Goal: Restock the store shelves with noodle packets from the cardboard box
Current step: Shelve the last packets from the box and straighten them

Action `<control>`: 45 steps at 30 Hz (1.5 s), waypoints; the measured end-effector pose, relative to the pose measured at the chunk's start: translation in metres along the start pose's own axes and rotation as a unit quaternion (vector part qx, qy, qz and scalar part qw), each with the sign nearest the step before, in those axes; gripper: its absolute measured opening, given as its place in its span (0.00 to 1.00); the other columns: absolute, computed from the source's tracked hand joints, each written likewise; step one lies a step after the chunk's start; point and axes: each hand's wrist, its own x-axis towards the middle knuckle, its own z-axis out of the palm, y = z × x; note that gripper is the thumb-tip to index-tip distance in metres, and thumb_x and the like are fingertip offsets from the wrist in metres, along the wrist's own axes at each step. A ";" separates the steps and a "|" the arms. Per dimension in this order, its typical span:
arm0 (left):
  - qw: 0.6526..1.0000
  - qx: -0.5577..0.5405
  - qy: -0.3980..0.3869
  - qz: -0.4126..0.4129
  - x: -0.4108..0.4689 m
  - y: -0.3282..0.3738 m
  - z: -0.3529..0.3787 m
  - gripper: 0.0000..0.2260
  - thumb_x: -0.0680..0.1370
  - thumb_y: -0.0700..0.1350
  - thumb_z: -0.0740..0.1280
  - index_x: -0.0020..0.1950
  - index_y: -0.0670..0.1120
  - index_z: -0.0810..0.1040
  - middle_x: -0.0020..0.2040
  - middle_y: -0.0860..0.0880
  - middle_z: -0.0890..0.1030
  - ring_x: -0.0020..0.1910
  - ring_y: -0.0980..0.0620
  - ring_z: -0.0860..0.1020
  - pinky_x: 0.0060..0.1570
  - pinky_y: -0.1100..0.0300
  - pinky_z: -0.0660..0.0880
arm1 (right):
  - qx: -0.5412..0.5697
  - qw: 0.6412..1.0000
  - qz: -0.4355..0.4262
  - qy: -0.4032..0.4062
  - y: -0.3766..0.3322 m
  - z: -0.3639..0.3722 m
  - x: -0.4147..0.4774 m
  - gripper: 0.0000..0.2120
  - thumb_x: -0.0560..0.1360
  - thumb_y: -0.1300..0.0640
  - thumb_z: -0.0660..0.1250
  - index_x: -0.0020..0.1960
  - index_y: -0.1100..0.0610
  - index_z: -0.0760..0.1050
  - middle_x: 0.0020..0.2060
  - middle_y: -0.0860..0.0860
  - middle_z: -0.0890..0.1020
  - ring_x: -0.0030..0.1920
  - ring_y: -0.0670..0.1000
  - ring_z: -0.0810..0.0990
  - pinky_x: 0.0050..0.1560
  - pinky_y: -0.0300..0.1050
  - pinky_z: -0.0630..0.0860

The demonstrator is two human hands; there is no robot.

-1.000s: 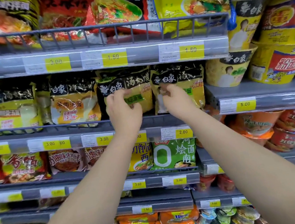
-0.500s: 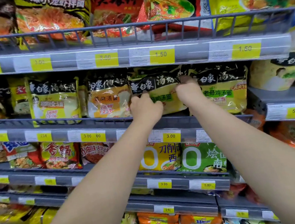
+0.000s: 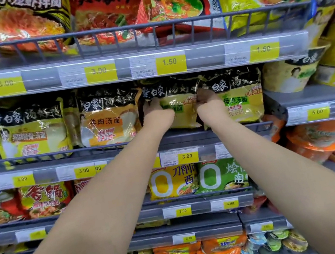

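**Restocking under way:** a person's bare arms stretch up to a store shelf (image 3: 187, 144), both hands on one black-and-yellow noodle packet (image 3: 179, 117) with a green label. The left hand (image 3: 156, 115) curls its fingers round the packet's left edge and the right hand (image 3: 208, 105) curls round its right edge. The packet stands upright between them, its foot behind the wire rail (image 3: 185, 134) just below the wrists. The fingertips are tucked against the wrapper, and how far round they reach cannot be told.

Just beyond the right hand stands a twin packet (image 3: 244, 99), touching the held one. Just beyond the left hand stands an orange-labelled packet (image 3: 110, 123). Directly above the hands a yellow price tag (image 3: 170, 61) reads 1.50 — below the wrists a lower tag (image 3: 187, 156) reads 3.00. Well off to the right hand's side sit noodle bowls (image 3: 292, 75).
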 end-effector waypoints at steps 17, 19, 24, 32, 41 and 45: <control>0.982 -0.119 0.135 0.067 -0.081 -0.051 -0.030 0.18 0.77 0.33 0.56 0.64 0.43 0.74 0.62 0.46 0.74 0.61 0.49 0.72 0.61 0.58 0.69 | 0.056 0.990 -0.129 -0.001 -0.023 0.031 -0.098 0.07 0.75 0.64 0.60 0.50 0.54 0.71 0.38 0.43 0.73 0.39 0.46 0.72 0.41 0.38 0.69; 0.979 -0.119 0.152 0.060 -0.090 -0.065 -0.042 0.17 0.78 0.35 0.56 0.65 0.45 0.73 0.66 0.47 0.72 0.64 0.50 0.71 0.62 0.59 0.69 | 0.052 0.990 -0.128 -0.025 -0.029 0.040 -0.106 0.06 0.76 0.63 0.59 0.50 0.53 0.69 0.40 0.45 0.73 0.42 0.48 0.73 0.43 0.40 0.69; 0.980 -0.105 0.166 0.035 -0.093 -0.093 -0.075 0.20 0.79 0.36 0.56 0.70 0.48 0.68 0.70 0.47 0.67 0.40 0.53 0.76 0.40 0.59 0.71 | 0.037 0.989 -0.112 -0.091 -0.040 0.067 -0.124 0.12 0.78 0.63 0.58 0.59 0.55 0.70 0.53 0.51 0.74 0.49 0.49 0.73 0.47 0.41 0.68; 0.996 0.036 0.081 0.026 -0.045 -0.113 -0.109 0.21 0.78 0.40 0.60 0.71 0.45 0.66 0.71 0.43 0.67 0.68 0.42 0.69 0.62 0.47 0.71 | -0.142 0.972 -0.099 -0.158 -0.080 0.107 -0.101 0.21 0.80 0.58 0.53 0.72 0.58 0.62 0.52 0.57 0.78 0.40 0.54 0.75 0.39 0.45 0.69; 0.974 0.220 -0.012 0.042 -0.012 -0.112 -0.126 0.22 0.77 0.53 0.61 0.66 0.42 0.66 0.62 0.40 0.72 0.56 0.39 0.75 0.54 0.48 0.75 | -0.232 0.960 -0.045 -0.152 -0.091 0.125 -0.077 0.19 0.80 0.59 0.52 0.68 0.63 0.68 0.58 0.62 0.77 0.49 0.58 0.76 0.44 0.45 0.69; 0.974 0.217 -0.020 0.063 -0.008 -0.109 -0.126 0.23 0.77 0.52 0.60 0.69 0.43 0.64 0.65 0.41 0.70 0.59 0.40 0.74 0.55 0.49 0.74 | -0.284 0.952 -0.104 -0.057 -0.092 0.119 -0.073 0.18 0.78 0.60 0.55 0.65 0.59 0.72 0.63 0.61 0.74 0.59 0.61 0.74 0.50 0.46 0.72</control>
